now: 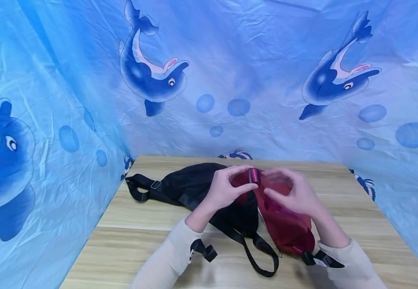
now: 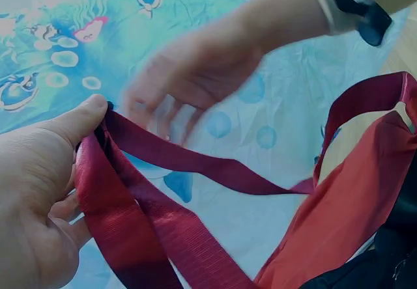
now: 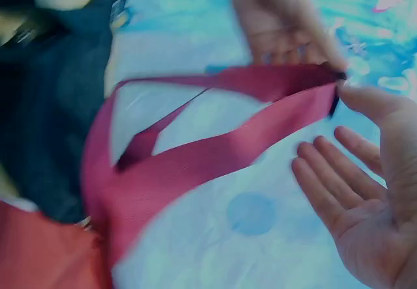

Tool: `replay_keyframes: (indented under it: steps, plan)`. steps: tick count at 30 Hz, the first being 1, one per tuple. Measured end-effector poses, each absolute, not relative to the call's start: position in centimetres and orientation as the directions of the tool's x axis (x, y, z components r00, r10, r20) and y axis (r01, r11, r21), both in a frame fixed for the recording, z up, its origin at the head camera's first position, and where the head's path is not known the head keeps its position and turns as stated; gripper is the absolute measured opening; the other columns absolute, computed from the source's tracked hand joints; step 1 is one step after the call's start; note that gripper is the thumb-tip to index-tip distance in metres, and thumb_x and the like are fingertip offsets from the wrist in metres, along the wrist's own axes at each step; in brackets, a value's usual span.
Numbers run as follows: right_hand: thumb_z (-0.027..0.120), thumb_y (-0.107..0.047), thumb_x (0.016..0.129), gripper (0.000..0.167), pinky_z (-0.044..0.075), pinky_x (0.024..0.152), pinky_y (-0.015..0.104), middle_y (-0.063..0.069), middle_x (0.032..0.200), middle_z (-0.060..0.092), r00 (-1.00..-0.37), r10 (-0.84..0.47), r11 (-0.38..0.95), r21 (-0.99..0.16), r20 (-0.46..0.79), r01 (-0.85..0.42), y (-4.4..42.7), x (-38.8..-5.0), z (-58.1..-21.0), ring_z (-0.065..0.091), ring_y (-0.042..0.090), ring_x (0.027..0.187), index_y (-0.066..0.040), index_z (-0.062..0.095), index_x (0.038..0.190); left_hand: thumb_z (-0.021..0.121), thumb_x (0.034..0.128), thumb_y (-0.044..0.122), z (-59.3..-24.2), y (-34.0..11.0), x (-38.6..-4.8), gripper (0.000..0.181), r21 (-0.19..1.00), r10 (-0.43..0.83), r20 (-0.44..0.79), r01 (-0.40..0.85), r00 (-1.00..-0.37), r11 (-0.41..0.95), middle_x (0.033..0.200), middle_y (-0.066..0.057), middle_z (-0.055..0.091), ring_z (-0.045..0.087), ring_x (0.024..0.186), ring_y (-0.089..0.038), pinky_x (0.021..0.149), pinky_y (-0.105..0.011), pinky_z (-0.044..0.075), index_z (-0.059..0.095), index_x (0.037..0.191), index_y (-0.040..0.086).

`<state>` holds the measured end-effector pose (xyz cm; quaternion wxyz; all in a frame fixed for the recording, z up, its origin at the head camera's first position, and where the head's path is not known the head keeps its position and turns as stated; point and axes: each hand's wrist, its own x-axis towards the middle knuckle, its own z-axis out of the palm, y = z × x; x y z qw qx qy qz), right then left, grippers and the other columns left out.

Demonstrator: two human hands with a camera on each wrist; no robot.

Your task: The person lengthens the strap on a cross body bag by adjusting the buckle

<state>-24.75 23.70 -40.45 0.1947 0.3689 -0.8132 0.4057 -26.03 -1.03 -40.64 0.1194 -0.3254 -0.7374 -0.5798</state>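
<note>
L hand (image 1: pixel 225 182) pinches dark buckle (image 1: pixel 250 176) & red strap (image 1: pixel 256 176) btwn thumb & fingers, held up over the bags; R hand (image 1: pixel 295 190) just to the R, fingers spread, thumb apart, palm facing buckle; thumb v. nr buckle in R wrist view, can't tell if touching; strap runs in loops from L hand down to red bag (image 1: pixel 285 230), which lies on wood-look table (image 1: pixel 129 245), R of & against black bag (image 1: pixel 194 180); can't tell if the 2 are joined; black bag's strap w/ slider (image 1: pixel 155 184) sticks out at far L end, black strap loop (image 1: pixel 266 273) lies at near end; pale sleeves (image 1: pixel 169 253) w/ black wrist bands (image 1: pixel 205 252); blue dolphin-print sheet (image 1: pixel 209 52) behind & both sides
</note>
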Motion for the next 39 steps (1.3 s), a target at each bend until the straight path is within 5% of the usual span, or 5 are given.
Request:
replay_keyframes:
  steps: [16,24,29,35,39]
  plan:
    - [0.093,-0.005,0.072,0.041,0.062,0.090,0.021,-0.006,0.112,0.075,-0.661,-0.500,0.477,-0.459,0.560,-0.750,22.6,-24.8,-36.7,0.075,0.009,0.098,-0.020,0.072,0.104,0.093,0.0828,0.018,-40.6,-0.9,-25.9,0.049,0.621,0.414,0.628,0.745,-0.659,0.245,0.116,-0.010,0.081,0.073,0.090,-0.018,0.070,-0.038,0.065,0.078,0.128,0.009]
    - [0.082,0.019,0.073,0.051,0.059,0.098,0.018,0.018,0.116,0.072,-0.630,-0.404,0.189,-0.614,0.663,-0.767,22.7,-25.3,-37.3,0.072,0.007,0.109,0.004,0.063,0.118,0.090,0.0869,0.020,-41.0,-0.9,-26.1,0.047,0.642,0.385,0.614,0.720,-0.689,0.264,0.122,-0.009,0.079,0.077,0.100,-0.019,0.084,-0.024,0.064,0.076,0.131,0.010]
    - [0.086,0.017,0.076,0.054,0.063,0.088,0.019,0.010,0.115,0.076,-0.609,-0.377,0.151,-0.603,0.698,-0.784,21.8,-25.4,-37.9,0.076,0.004,0.103,0.005,0.068,0.125,0.089,0.0890,0.018,-41.1,-0.8,-26.1,0.048,0.668,0.379,0.606,0.706,-0.699,0.235,0.125,-0.011,0.078,0.078,0.103,-0.023,0.085,-0.022,0.063,0.075,0.133,0.008]
    - [0.074,0.033,0.073,0.053,0.062,0.095,0.022,0.010,0.119,0.075,-0.561,-0.250,-0.110,-0.599,0.789,-0.793,21.4,-25.6,-37.9,0.074,0.013,0.112,0.025,0.058,0.123,0.089,0.0883,0.020,-41.3,-0.6,-26.0,0.045,0.659,0.390,0.617,0.720,-0.683,0.219,0.116,-0.008,0.081,0.076,0.095,-0.019,0.076,-0.034,0.065,0.076,0.131,0.011]
    - [0.077,0.028,0.077,0.053,0.063,0.092,0.022,-0.001,0.118,0.077,-0.595,-0.278,-0.029,-0.626,0.754,-0.779,21.4,-25.4,-37.9,0.075,0.009,0.108,0.020,0.060,0.126,0.089,0.0881,0.020,-41.5,-0.4,-26.1,0.047,0.650,0.388,0.625,0.727,-0.677,0.221,0.123,-0.008,0.080,0.076,0.105,-0.017,0.085,-0.030,0.065,0.076,0.132,0.009]
